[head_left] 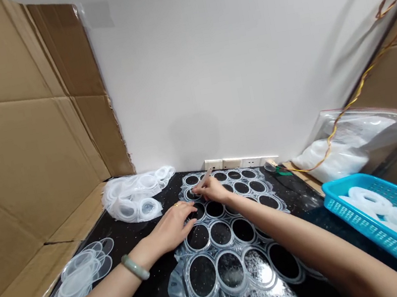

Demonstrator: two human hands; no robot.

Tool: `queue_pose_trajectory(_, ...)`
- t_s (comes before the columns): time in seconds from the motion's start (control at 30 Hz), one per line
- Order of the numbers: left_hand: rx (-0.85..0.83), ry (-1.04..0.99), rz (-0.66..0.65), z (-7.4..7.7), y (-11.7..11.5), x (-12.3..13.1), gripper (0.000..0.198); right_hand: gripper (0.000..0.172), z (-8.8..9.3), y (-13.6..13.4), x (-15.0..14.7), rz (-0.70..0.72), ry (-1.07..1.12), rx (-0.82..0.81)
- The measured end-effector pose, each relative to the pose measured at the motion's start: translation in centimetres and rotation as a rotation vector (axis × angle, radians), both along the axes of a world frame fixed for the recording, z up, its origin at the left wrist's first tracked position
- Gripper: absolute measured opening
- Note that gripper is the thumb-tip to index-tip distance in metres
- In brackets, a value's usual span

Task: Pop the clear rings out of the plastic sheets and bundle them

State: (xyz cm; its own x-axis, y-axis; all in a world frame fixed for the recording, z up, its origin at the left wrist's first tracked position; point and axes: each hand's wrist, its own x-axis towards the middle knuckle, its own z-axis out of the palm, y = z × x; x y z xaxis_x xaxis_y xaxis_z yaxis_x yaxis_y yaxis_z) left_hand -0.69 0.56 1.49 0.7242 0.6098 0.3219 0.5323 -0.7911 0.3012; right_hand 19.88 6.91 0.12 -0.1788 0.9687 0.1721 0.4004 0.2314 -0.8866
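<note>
Head view: left hand [172,227] is pressing spread fingers onto a light, floppy clear plastic ring sheet [209,236], best held by its edge; right hand [210,190] is pinching a thin strip [204,178].

One left hand [170,228], one right hand [209,190]. Beneath both, one clear plastic sheet [211,251] with roughly twenty round holes, exact count unclear. On the left wrist, one green bangle [135,267]; on the left hand, one gold ring [176,204]. In the right hand, one thin pale tool [203,177]. Beyond the left hand, one heap of clear rings [134,198]; nearer, one stack of clear discs [79,279]. Right of the right hand, one blue plastic basket [343,185] and one plastic bag [366,139].
</note>
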Motion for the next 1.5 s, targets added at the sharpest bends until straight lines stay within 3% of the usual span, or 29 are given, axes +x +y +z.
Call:
queue_pose_trajectory(0.17,0.036,0.002,-0.012,-1.2,1.5,0.5,0.03,0.025,-0.6,0.1,0.4,0.08,0.147,-0.063)
queue_pose_trajectory(0.57,0.035,0.0,0.016,-2.0,1.5,0.7,0.03,0.024,-1.4,-0.1,0.2,0.111,0.088,0.008)
queue_pose_trajectory(0.77,-0.008,-0.041,0.021,-2.0,1.5,0.6,0.031,0.016,0.0,-0.7,0.4,-0.117,-0.006,0.086)
queue_pose_trajectory(0.97,-0.142,-0.16,0.105,-1.2,2.1,0.5,0.027,0.012,2.7,-1.3,0.3,-0.11,0.002,-0.023)
queue_pose_trajectory(1.07,-0.212,-0.314,0.217,-0.4,2.7,1.0,0.049,0.012,4.1,-1.9,0.3,-0.016,0.1,-0.133)
queue_pose_trajectory(1.17,-0.395,-0.474,0.135,0.8,3.1,1.6,0.074,0.014,5.3,-2.9,0.2,0.088,0.218,-0.206)
queue_pose_trajectory(1.3,-0.787,-0.604,-0.024,2.0,2.4,2.1,0.056,0.018,6.2,-4.4,0.4,0.174,0.316,-0.232)
queue_pose_trajectory(1.4,-0.898,-0.709,0.064,2.0,1.5,1.9,0.036,0.022,6.2,-5.2,0.8,0.208,0.409,-0.257)
queue_pose_trajectory(1.5,-0.935,-0.824,0.135,1.7,1.0,1.3,0.028,0.026,5.8,-5.7,1.3,0.244,0.461,-0.302)
